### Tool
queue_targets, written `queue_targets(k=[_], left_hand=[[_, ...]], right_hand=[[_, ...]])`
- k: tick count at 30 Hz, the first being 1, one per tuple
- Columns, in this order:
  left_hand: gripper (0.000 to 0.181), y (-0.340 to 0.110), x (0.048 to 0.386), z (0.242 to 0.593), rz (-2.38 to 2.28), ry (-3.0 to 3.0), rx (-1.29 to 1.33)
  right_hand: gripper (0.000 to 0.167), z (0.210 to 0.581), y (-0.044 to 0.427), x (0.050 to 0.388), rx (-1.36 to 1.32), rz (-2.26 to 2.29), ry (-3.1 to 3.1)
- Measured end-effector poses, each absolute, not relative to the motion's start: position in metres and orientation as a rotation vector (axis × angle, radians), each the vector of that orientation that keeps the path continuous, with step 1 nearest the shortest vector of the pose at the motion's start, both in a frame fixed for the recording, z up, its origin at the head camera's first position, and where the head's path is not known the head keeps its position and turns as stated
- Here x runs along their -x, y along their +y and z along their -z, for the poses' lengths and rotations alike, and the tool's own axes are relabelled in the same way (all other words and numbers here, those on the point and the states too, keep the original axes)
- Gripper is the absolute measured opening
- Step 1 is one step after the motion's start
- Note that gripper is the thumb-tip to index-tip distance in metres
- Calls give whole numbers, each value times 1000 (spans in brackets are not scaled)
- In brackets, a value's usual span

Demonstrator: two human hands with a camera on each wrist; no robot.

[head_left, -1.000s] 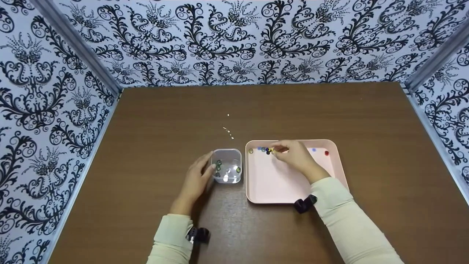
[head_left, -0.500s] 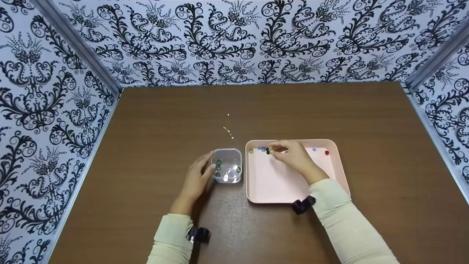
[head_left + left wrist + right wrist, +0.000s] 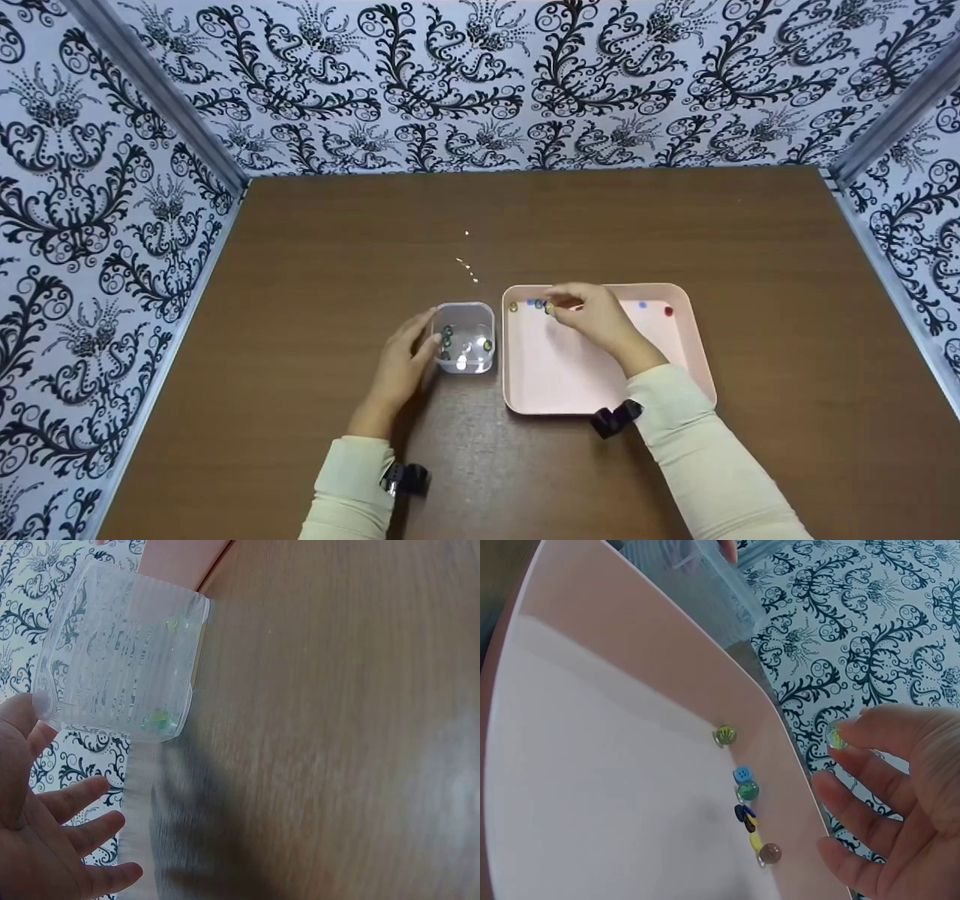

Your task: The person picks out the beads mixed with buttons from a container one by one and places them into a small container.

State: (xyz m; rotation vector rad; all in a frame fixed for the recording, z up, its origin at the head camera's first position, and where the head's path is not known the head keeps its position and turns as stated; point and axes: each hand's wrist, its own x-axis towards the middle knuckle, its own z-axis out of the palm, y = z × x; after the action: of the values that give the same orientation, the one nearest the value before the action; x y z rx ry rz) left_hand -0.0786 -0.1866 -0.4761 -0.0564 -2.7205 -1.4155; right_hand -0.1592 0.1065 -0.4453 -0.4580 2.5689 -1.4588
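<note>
My right hand [image 3: 596, 321] pinches a clear glass marble [image 3: 835, 735] with a yellow-green swirl between thumb and forefinger, raised over the tray's far side. Below it, the pink tray [image 3: 570, 375] holds a yellowish marble [image 3: 725, 735], a blue button [image 3: 742, 775], a green marble [image 3: 748, 790], dark buttons [image 3: 744, 815], a yellow piece [image 3: 755, 841] and a brownish marble [image 3: 771, 853]. My left hand [image 3: 401, 367] grips the rim of a clear plastic container [image 3: 112, 652] by thumb and forefinger, its other fingers spread. Several greenish marbles [image 3: 448, 334] lie inside the container.
To the tray's far right lie another blue button [image 3: 642, 305] and a red piece [image 3: 668, 311]. The container stands close against the tray's left side on a brown wooden table [image 3: 337, 247]. Patterned walls [image 3: 480, 82] enclose the back and sides.
My right hand has shifted slightly left and up from the tray's far edge with the marble in its fingertips. The left hand and the container stay where they were.
</note>
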Motion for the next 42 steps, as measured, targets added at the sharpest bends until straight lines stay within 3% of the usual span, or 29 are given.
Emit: queue_targets(k=[12,42], left_hand=[[44,-186,78,476,1413,-2740,14],[45,-186,77,475,1429,-2739,12]], right_hand=[[29,441,99,157,364,1514,2512],[26,435,77,150,448,1575,2464]])
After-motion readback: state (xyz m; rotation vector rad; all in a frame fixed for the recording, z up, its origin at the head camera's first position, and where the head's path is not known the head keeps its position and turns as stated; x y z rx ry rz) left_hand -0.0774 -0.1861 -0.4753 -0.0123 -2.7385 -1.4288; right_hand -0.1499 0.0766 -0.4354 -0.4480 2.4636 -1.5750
